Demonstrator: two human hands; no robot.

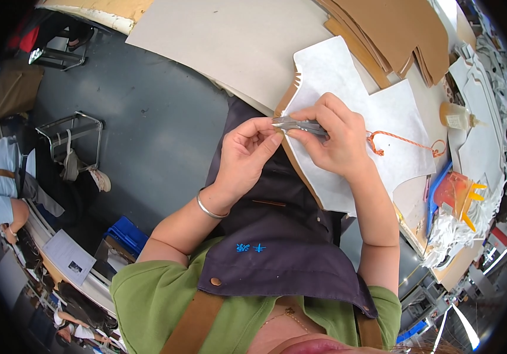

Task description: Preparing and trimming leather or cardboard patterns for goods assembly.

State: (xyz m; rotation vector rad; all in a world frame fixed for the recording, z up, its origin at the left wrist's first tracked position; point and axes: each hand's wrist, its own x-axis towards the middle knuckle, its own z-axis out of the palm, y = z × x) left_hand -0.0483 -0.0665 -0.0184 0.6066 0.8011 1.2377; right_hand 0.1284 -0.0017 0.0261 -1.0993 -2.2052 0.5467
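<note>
My right hand (331, 133) is wrapped round small grey metal snips (299, 125), their tips at the brown-edged border of a white cut piece (356, 82). An orange looped cord (407, 140) runs from behind that hand across the piece. My left hand (247, 150) pinches the piece's left edge at the snips' tips, fingers curled. Short dark notches show along the edge above my hands. The piece lies partly over the pale worktable and overhangs my dark apron (259, 230).
The pale worktable (206, 35) holds brown sheets (395, 29), a glue bottle (455, 115), a red-and-yellow object (449, 192) and white scraps (442, 242). At left are metal stools (70, 135), a seated co-worker (5, 183) and a blue bin (126, 235).
</note>
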